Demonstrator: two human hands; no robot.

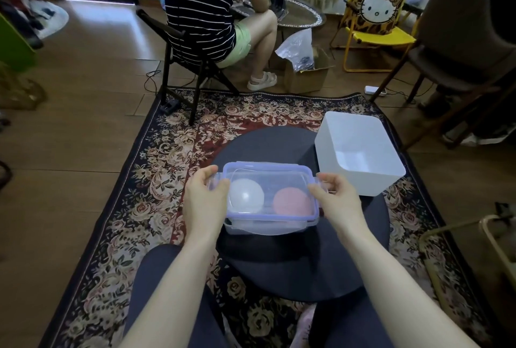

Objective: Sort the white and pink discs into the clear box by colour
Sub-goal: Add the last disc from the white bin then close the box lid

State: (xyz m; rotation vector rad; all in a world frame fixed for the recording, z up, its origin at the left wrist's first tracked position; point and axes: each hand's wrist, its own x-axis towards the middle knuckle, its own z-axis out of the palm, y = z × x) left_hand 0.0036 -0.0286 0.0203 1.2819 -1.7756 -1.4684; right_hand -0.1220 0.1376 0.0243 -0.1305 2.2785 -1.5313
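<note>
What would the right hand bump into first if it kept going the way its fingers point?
Probably the pink round disc, through the clear plastic lid with a purple rim that the right hand grips; its fingers point left over the lid.

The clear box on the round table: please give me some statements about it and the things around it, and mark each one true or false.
1. The white discs lie left of the pink discs inside the clear box. True.
2. The lid with the purple rim is off the box. False: it sits on top.
3. Both the left hand and the right hand grip the lid's ends. True.
4. The white bin holds pink discs. False: no discs show in it.
5. The box stands on the rug. False: it stands on the dark round table.
</note>
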